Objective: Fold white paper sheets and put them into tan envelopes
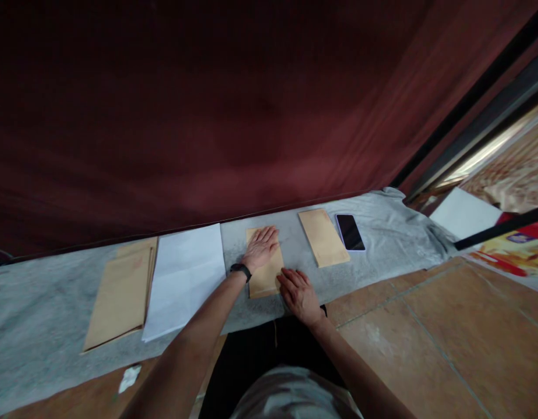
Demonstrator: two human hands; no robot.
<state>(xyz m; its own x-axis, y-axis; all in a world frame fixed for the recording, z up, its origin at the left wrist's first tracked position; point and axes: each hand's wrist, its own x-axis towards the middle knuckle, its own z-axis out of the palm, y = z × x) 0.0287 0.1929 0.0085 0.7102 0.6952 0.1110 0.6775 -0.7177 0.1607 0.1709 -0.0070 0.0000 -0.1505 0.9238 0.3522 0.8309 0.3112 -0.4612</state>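
A brown paper envelope lies flat in front of me on a grey cloth. My left hand, with a dark band at the wrist, rests flat across its upper part, fingers stretched out. At the envelope's lower right edge, my right hand lies palm down with its fingers extended and fingertips touching the paper. Just to the right is a second brown envelope, apart from both hands. Left of my hands lie a stack of white paper sheets and a pile of larger-looking brown envelopes.
The grey cloth covers a long narrow surface against a dark red curtain-like backdrop. A phone lies right of the second envelope. A dark bar crosses at right, near a colourful printed package. Crumpled white tissue sits below left.
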